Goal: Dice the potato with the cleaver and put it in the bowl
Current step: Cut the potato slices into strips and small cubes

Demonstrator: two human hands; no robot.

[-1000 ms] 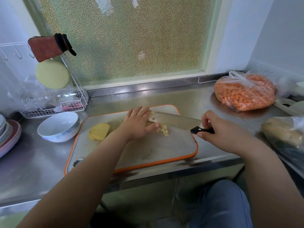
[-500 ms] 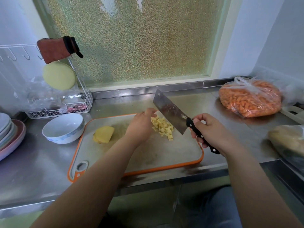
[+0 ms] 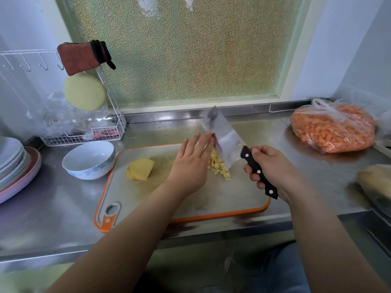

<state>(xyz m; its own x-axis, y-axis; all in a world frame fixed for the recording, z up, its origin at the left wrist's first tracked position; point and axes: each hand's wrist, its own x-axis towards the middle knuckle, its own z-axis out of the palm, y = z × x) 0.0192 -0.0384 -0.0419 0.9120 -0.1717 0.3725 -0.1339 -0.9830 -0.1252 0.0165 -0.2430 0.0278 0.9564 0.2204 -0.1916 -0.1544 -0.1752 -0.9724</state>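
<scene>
One pile of diced potato [image 3: 219,167] lies mid-frame on the board; left hand [image 3: 191,163] spread flat, right hand [image 3: 273,170] grip clamped round the cleaver [image 3: 224,140]. Slide blade flat under dice toward bowl [image 3: 90,159].

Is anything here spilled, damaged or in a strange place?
Nothing is spilled or damaged. One small potato bit sticks to the raised cleaver, near the handle. The dice and the uncut piece lie on the board; the bowl is empty.
</scene>
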